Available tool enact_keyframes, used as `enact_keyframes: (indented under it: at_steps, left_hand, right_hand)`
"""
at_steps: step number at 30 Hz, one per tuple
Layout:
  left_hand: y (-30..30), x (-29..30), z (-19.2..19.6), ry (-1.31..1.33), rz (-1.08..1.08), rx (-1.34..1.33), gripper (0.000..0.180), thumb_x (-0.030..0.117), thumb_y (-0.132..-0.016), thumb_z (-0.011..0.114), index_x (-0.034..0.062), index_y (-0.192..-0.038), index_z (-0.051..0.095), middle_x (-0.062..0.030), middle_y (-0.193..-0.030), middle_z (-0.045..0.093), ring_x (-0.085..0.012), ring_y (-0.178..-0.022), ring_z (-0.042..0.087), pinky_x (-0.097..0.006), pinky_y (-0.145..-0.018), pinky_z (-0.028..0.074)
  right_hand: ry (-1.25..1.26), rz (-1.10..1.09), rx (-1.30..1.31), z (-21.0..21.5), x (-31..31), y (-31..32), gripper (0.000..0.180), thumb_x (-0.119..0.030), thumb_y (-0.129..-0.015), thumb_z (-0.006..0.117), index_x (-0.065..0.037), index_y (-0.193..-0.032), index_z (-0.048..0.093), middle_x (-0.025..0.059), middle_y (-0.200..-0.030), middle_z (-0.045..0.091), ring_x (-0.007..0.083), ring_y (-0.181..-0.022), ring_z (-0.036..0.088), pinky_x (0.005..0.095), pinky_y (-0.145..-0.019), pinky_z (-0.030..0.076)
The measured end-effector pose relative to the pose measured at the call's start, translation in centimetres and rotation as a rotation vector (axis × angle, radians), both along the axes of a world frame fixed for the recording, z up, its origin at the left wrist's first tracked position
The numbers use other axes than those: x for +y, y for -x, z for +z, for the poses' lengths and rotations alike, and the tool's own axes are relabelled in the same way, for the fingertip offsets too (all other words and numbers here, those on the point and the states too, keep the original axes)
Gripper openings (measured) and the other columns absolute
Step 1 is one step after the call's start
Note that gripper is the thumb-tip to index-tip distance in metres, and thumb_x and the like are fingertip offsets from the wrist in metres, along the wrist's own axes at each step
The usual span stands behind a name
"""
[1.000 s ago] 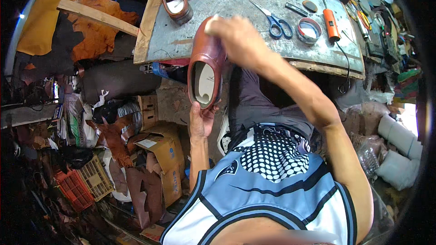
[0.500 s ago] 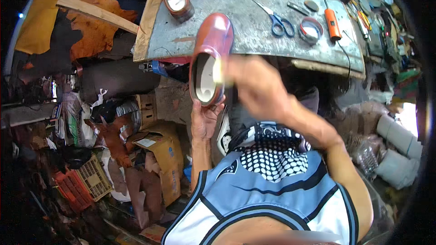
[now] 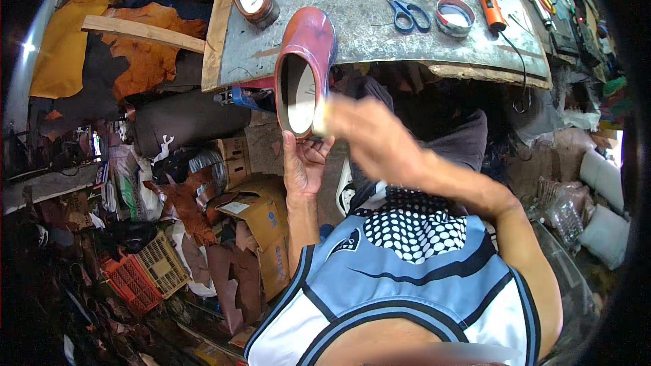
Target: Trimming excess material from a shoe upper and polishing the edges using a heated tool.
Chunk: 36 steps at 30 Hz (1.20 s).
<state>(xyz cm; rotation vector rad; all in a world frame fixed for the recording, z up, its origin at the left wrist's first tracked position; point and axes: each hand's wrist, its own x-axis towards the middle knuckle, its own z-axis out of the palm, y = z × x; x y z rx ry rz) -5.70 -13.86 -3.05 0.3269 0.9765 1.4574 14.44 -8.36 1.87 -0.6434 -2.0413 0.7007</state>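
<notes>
The brown leather shoe (image 3: 308, 30) is held up by the heel end, pinched between the thumb and fingers of the left hand (image 3: 306, 164). A pale pad (image 3: 321, 116) is pinched in the blurred right hand (image 3: 373, 139). The pad has just been moved from the toe to the side near the heel, so that side seems to be the part being rubbed. The toe is seen past the worktable's (image 3: 356, 39) near edge, with bare room left before the scissors (image 3: 409, 16).
</notes>
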Motion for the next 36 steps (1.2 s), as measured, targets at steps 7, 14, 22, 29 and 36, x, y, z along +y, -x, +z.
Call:
enact_keyframes:
  at_steps: [7,14,22,29,36]
  left_hand:
    - [-0.8,0.2,1.0,-0.01,-0.007,0.011,0.069,0.056,-0.094,0.062,0.0021,-0.136,0.053,-0.0152,-0.129,0.063,-0.0306,-0.118,0.062,-0.044,-0.095,0.058]
    - [-0.2,0.4,1.3,-0.034,-0.095,-0.001,0.067,0.054,-0.095,0.061,0.0038,-0.138,0.052,-0.0127,-0.132,0.062,-0.0291,-0.119,0.062,-0.045,-0.097,0.056]
    - [-1.0,0.7,2.0,-0.038,0.018,0.011,0.067,0.052,-0.092,0.064,0.0008,-0.134,0.055,-0.0168,-0.131,0.063,-0.0352,-0.115,0.064,-0.047,-0.097,0.056]
    - [0.3,0.8,1.8,-0.015,-0.038,-0.343,0.069,0.053,-0.093,0.062,-0.0018,-0.134,0.053,-0.0252,-0.122,0.065,-0.0415,-0.112,0.065,-0.049,-0.089,0.061]
    - [0.0,0.5,2.1,0.027,0.037,-0.529,0.068,0.052,-0.09,0.067,0.002,-0.135,0.054,-0.0225,-0.129,0.062,-0.0397,-0.113,0.065,-0.049,-0.094,0.058]
  right_hand:
    - [-0.139,-0.239,-0.017,-1.3,6.1,3.8,0.049,-0.001,-0.081,0.063,-0.003,-0.13,0.057,0.0224,-0.135,0.054,0.0394,-0.103,0.057,0.0482,-0.09,0.047]
    - [-0.207,-0.203,0.102,0.3,5.1,1.2,0.046,0.0,-0.08,0.062,-0.003,-0.126,0.059,0.0219,-0.134,0.057,0.0384,-0.103,0.059,0.0479,-0.086,0.048]
    - [0.095,0.17,0.149,-1.8,0.7,0.9,0.047,0.01,-0.075,0.057,0.002,-0.122,0.059,0.0279,-0.13,0.059,0.0449,-0.118,0.059,0.0516,-0.099,0.048]
    - [-0.28,-0.448,0.036,0.2,15.1,2.1,0.041,-0.006,-0.087,0.06,-0.001,-0.127,0.058,0.0213,-0.128,0.061,0.0417,-0.107,0.059,0.0487,-0.093,0.049]
    - [-0.075,-0.156,-0.171,0.1,1.9,3.5,0.048,-0.003,-0.076,0.063,-0.007,-0.124,0.058,0.0156,-0.125,0.063,0.0332,-0.092,0.059,0.0451,-0.078,0.046]
